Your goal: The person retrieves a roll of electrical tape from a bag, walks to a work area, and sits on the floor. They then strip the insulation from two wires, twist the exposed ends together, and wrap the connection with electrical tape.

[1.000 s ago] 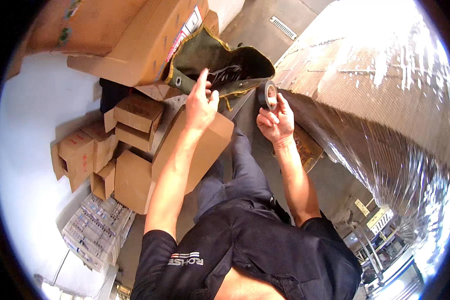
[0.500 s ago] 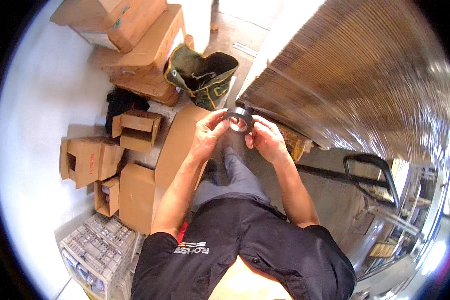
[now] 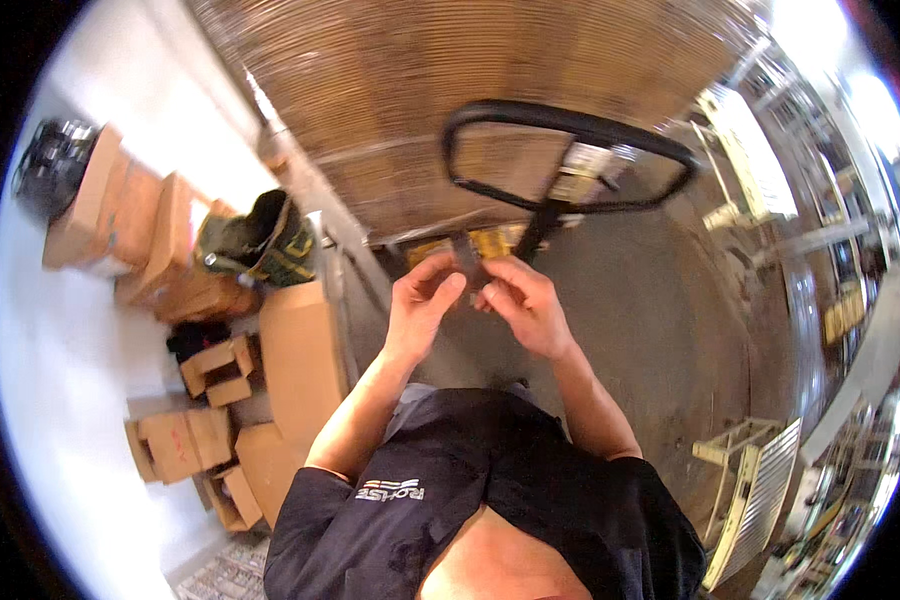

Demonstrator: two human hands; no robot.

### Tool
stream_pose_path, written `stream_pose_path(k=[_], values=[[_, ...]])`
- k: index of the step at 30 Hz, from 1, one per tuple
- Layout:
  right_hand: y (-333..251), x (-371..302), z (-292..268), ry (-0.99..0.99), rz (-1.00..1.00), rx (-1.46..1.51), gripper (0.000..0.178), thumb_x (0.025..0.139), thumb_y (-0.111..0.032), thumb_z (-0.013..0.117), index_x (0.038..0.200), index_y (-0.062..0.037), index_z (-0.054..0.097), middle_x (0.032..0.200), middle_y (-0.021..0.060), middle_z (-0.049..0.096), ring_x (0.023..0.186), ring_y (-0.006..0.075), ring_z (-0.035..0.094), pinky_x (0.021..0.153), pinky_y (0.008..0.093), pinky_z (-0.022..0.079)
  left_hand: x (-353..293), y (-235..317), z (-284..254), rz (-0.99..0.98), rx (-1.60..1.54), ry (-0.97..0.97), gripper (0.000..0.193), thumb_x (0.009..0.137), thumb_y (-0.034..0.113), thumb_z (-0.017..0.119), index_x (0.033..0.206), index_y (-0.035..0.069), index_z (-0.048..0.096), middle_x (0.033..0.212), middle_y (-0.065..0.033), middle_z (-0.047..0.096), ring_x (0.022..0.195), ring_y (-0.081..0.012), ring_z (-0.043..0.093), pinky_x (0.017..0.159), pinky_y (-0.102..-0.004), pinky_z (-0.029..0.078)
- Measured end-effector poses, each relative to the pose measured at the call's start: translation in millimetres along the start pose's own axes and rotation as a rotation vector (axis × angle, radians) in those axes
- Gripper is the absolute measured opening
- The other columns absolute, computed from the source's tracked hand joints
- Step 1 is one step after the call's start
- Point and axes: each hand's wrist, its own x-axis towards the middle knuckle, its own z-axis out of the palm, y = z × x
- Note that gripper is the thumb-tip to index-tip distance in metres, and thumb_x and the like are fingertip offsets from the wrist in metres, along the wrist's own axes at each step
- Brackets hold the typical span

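Observation:
Between my two hands, in front of my chest, is a roll of black tape [image 3: 467, 262], blurred and seen nearly edge-on. My left hand [image 3: 423, 300] grips its left side between thumb and fingers. On the other side, my right hand [image 3: 526, 302] has its thumb and bent fingers closed at the roll's edge. Just beyond the hands stands a pallet jack with a black loop handle [image 3: 570, 118] and a yellow base [image 3: 425, 251].
A tall stack of cardboard wrapped in clear film [image 3: 370, 100] rises ahead. On the left are cardboard boxes [image 3: 300, 345], a dark green tool bag [image 3: 260, 245] and a grey crate [image 3: 225, 570]. Cream metal racks [image 3: 750, 500] stand at the right above grey floor [image 3: 640, 330].
My body has turned to the right, so the wrapped stack and jack handle now lie ahead and the boxes sit further left. The tape roll has tilted from face-on to nearly edge-on.

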Motion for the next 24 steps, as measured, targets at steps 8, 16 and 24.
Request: stream_pose_path(k=[8,16,24], values=[[-52,-155,-234,0.45,-0.027,-0.335,0.032,0.093,-0.001,0.064,0.124,0.0042,0.061,0.12,0.0122,0.064,0.087,0.0151,0.066,0.075,0.0278,0.054,31,-114,268,0.044,0.092,-0.431,0.03,0.088,-0.003,0.069,0.118,0.0,0.068,0.117,-0.0037,0.065,0.092,-0.0084,0.059,0.077,-0.0267,0.051],[-88,-238,-396,1.006,0.002,-0.325,0.027,0.093,-0.006,0.069,0.118,0.0023,0.062,0.116,0.0091,0.063,0.088,0.012,0.065,0.078,0.0259,0.054,68,-186,500,0.631,0.384,-0.776,0.032,0.079,-0.009,0.071,0.109,-0.001,0.066,0.116,-0.0138,0.066,0.081,-0.0167,0.066,0.071,-0.0282,0.055],[-42,-228,-603,1.012,-0.134,-0.055,0.029,0.097,-0.007,0.065,0.124,0.0007,0.061,0.116,0.0049,0.063,0.104,0.0129,0.062,0.09,0.0323,0.053,182,-277,659,0.319,0.194,-0.864,0.033,0.084,-0.008,0.066,0.117,-0.003,0.067,0.121,-0.0127,0.063,0.085,-0.0131,0.065,0.073,-0.0261,0.054]])
